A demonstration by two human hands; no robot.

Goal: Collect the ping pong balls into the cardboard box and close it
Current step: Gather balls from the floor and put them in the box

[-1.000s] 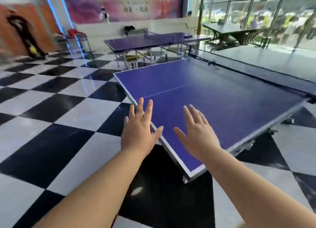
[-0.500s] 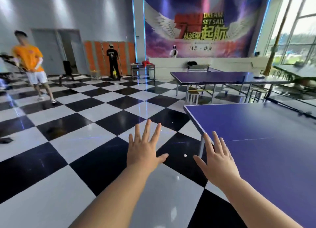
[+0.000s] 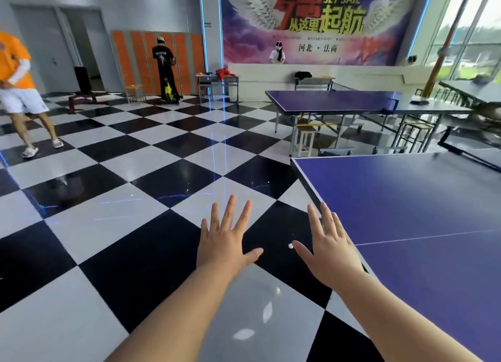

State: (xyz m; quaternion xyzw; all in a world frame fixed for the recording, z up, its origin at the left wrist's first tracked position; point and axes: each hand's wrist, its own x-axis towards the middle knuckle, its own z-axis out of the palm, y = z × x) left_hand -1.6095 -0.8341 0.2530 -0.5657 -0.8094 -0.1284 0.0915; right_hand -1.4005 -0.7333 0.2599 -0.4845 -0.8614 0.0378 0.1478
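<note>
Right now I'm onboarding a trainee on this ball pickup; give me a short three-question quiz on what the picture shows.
1. True or false: the left hand holds a ball.
2. The white ball lies on: A) the blue table; B) a black floor tile; C) a white floor tile.
3. Fill in: the ball shows just beside the thumb of the ___ hand.

Key: 1 false, both hands are open and empty, including the right hand. 2 B. 3 right.
</note>
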